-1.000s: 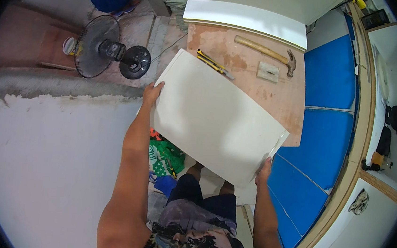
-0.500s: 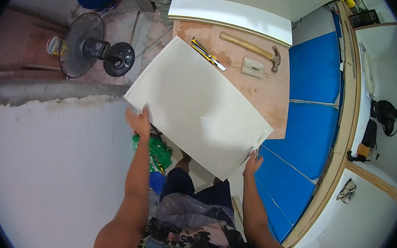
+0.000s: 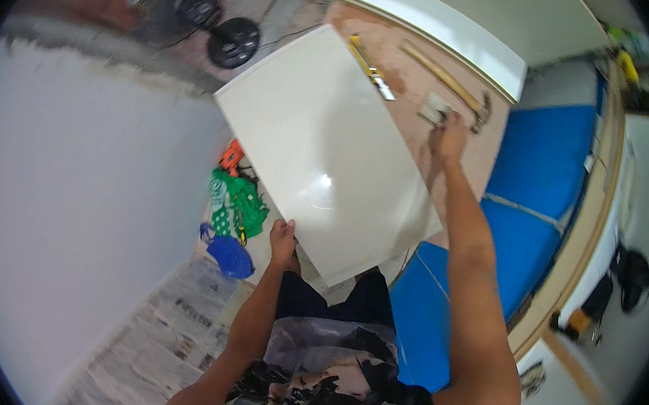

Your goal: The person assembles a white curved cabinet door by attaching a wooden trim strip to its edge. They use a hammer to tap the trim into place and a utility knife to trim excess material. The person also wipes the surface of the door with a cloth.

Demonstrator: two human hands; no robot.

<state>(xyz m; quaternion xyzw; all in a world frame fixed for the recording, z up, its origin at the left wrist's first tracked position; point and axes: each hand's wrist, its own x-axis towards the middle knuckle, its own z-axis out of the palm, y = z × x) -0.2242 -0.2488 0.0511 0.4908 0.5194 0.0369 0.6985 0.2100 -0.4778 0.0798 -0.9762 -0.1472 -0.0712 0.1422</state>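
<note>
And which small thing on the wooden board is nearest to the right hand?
The small pale block: the right hand is at its edge, while the hammer and yellow utility knife lie farther away.

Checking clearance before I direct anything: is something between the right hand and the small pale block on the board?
Nothing visible: the right hand has its fingers at the near edge of the small pale block. The claw hammer lies beyond, the white panel to the left, neither between them.
</note>
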